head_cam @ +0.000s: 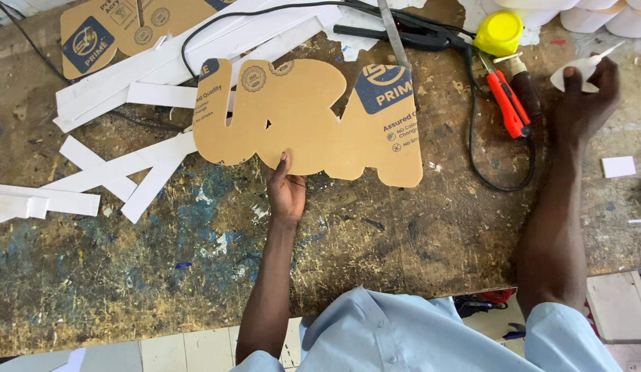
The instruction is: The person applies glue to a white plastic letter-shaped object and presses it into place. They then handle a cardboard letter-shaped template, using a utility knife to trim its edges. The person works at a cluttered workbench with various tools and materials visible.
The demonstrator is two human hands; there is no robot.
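Note:
A brown paper-covered board cutout [300, 117] shaped like joined block letters lies flat on the worn workbench [196, 262]. My left hand [287, 189] grips its near edge, thumb on top. Far to the right, my right hand [584, 96] is stretched out and holds a small white curved piece [572, 69] between its fingers. Just left of that hand lie red-handled pliers [506, 100] and a yellow lid [498, 31].
Long white strips [127, 165] are scattered over the left of the bench. Another brown printed sheet [127, 27] lies at the back left. A black cable [472, 151] loops across the right. A metal file [393, 34] and white rolls [603, 17] sit at the back.

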